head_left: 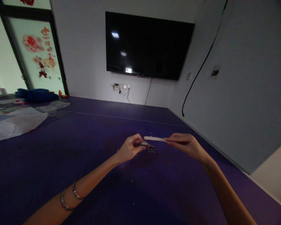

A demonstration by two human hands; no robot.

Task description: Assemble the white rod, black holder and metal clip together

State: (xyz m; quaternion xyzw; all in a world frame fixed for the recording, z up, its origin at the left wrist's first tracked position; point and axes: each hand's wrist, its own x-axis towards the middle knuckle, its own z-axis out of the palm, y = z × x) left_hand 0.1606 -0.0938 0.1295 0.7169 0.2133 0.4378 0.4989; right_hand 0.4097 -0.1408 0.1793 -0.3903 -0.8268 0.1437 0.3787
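Observation:
My left hand (131, 147) is closed, with thumb and fingers pinching a small shiny silvery piece (144, 143) whose kind I cannot make out. In my right hand (186, 143), the fingertips grip one end of a pale flat stick (154, 138) with a rounded tip. The stick points left, and its far end is just above the silvery piece; whether they touch I cannot tell. A small dark square piece (151, 149) with pale marks shows just below the stick, beside my left fingertips. Purple surface (135, 184) spreads beneath both hands.
Crumpled clear plastic (21, 123) lies at the left, near a dark blue cloth bundle (36, 94) and a small orange item (60, 93). A television (150, 45) hangs on the back wall above sockets (125, 86). A black cable (202, 65) dangles along the right wall.

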